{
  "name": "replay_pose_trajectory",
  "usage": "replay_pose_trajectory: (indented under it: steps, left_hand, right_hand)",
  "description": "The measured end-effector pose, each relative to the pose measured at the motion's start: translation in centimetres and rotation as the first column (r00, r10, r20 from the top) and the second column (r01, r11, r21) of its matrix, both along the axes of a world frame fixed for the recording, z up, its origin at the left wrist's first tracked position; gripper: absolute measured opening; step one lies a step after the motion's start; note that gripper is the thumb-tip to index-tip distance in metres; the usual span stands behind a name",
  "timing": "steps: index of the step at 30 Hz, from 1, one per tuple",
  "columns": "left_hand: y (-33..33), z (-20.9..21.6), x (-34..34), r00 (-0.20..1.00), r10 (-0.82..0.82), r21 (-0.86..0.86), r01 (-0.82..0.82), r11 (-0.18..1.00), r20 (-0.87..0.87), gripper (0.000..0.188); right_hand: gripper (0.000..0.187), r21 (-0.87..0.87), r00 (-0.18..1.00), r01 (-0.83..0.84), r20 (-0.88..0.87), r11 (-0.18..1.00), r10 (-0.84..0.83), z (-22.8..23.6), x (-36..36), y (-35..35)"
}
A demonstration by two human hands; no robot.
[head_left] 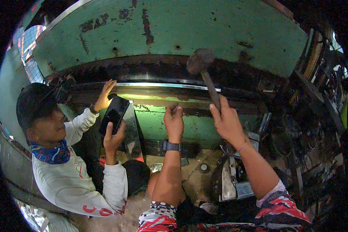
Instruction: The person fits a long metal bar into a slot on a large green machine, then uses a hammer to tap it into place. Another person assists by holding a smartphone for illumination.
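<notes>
Hammer [202, 63] raised head-up in the right hand [228, 123], in front of a large green panel [220, 31]

At the far left, a co-worker [54, 170] wears a dark cap [34, 101], a patterned blue neck covering [52, 152] and a white long-sleeved top [81, 193]. The co-worker's far hand [101, 98] reaches up to the left end of a bright metal strip [170, 86]; whether it touches the strip, I cannot tell. The co-worker's near hand [115, 140] grips a tilted dark phone [115, 113], and a yellowish glow lies on the metalwork beside it.

Across the middle, the strip runs below the green panel, whose paint is worn through in dark patches. Next comes the left hand [174, 123], fingers curled and thumb near the forefinger, with a dark watch [171, 146] on the wrist. In the view it sits below the strip; whether something small is pinched there, I cannot tell.

Farther right and well apart from the left hand, the right hand is closed around the hammer's handle near its lower end. The handle crosses the strip's right end in the view, and the head shows above it. A thin bracelet [242, 146] circles the right wrist. Dark, cluttered metal parts [294, 143] fill the far right.
</notes>
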State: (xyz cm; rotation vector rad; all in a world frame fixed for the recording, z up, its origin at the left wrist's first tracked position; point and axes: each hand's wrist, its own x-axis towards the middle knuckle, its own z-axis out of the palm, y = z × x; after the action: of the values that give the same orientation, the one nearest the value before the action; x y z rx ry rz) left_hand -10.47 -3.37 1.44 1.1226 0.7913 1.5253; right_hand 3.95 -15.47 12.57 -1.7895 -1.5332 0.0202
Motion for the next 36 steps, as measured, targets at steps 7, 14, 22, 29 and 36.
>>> replay_pose_trajectory:
  steps: [7, 14, 22, 29, 36]
  left_hand:
    - [-0.1, 0.3, -0.8, 0.995, 0.076, -0.020, -0.075, 0.997, 0.060, 0.034]
    - [-0.7, 1.8, -1.8, 0.987, 0.131, -0.008, -0.131, 0.991, 0.089, 0.034]
    - [0.0, 0.6, -1.6, 0.983, 0.156, -0.032, -0.153, 0.988, 0.098, 0.032]
    - [0.1, -0.3, 0.2, 0.984, 0.120, -0.094, -0.108, 0.990, 0.130, 0.033]
    - [1.7, 0.6, -1.0, 0.947, 0.203, -0.038, -0.199, 0.979, 0.249, 0.035]
  right_hand:
    - [0.043, 0.095, 0.996, -0.020, 0.084, 0.995, 0.012, -2.7, 0.3, 2.5]
    - [0.045, 0.155, 0.997, -0.003, 0.074, 0.988, -0.009, 3.1, -3.2, 2.5]
    - [0.035, 0.090, 0.996, -0.092, 0.014, 0.992, 0.091, 6.1, -1.4, 3.2]
    - [0.038, 0.162, 0.966, -0.030, 0.260, 0.986, -0.013, -6.1, 3.0, 6.4]
    - [0.040, 0.156, 0.991, -0.125, 0.059, 0.980, 0.117, 4.9, -1.3, 5.3]
